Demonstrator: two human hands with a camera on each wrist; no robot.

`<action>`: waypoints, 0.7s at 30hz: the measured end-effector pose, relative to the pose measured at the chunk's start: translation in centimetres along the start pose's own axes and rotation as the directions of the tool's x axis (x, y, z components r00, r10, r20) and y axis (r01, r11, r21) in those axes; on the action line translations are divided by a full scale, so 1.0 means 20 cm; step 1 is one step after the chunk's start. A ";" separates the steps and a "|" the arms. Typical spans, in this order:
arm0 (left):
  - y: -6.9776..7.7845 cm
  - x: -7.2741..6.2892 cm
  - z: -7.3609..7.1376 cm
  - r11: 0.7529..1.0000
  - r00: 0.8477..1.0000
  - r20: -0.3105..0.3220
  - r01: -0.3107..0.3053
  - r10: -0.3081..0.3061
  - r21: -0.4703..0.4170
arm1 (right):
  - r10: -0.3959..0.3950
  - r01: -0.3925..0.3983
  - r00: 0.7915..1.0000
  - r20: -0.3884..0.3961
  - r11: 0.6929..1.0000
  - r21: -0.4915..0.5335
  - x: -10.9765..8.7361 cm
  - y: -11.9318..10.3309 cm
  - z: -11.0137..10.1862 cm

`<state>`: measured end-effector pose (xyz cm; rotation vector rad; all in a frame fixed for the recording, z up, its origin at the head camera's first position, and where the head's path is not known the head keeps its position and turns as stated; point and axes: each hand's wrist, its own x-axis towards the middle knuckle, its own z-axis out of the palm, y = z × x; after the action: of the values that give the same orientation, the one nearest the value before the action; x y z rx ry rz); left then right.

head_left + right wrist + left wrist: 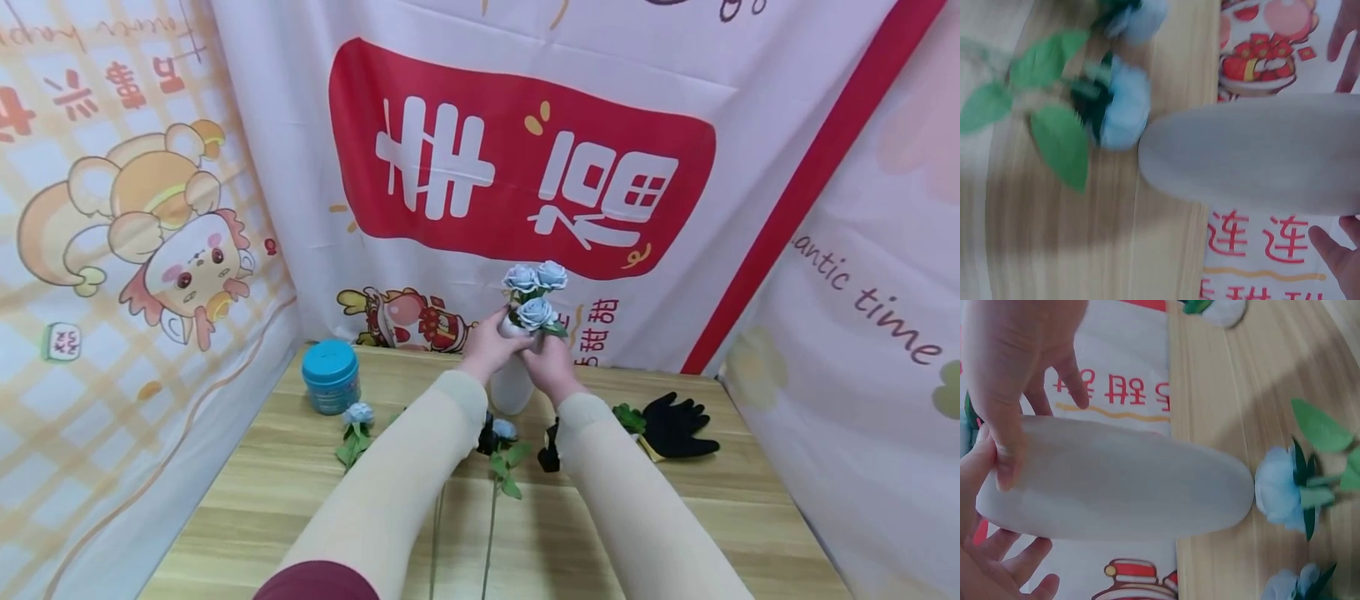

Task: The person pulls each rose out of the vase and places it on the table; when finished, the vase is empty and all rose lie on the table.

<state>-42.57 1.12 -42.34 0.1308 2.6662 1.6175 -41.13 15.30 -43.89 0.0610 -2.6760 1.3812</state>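
A tall white vase stands on the wooden table with its upper end between both hands. Several pale blue artificial roses with green leaves show above its mouth. My left hand grips the vase near the rim from the left, its fingers reaching round behind. From the other side my right hand holds the same upper part, its thumb pressed on the front of the vase in the left wrist view. Close to the vase's base lies another blue rose, its head right at the bottom edge.
At the back left stands a jar with a blue lid. Another blue rose lies in front of it. A black glove rests at the right beside some green leaves. Behind the table hangs a printed cloth.
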 end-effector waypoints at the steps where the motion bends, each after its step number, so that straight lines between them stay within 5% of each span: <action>1: 0.00 0.00 0.00 1.000 1.000 -0.005 -0.006 0.006 0.005 | -0.003 0.003 1.000 0.002 1.000 0.020 0.00 0.00 0.00; 5: 0.00 -0.02 -0.01 0.998 1.000 -0.009 -0.023 0.024 0.055 | -0.025 0.018 0.999 0.029 0.978 0.208 -0.03 -0.02 -0.01; 11: 0.01 -0.01 -0.02 0.988 0.998 -0.026 -0.059 0.063 0.140 | 0.033 -0.021 0.999 -0.017 0.884 0.466 -0.05 -0.07 -0.05; 15: 0.01 0.00 -0.03 0.982 0.996 -0.032 -0.071 0.078 0.176 | 0.097 -0.049 0.993 -0.074 0.873 0.486 -0.04 -0.09 -0.05; 21: -0.02 0.03 -0.02 0.969 0.993 -0.017 -0.106 0.113 0.222 | 0.109 -0.061 0.989 -0.100 0.915 0.399 -0.01 -0.11 -0.02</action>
<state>-43.29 0.60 -42.47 0.2640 2.9030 1.3521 -40.68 14.22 -41.90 -0.0986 -2.2881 1.8692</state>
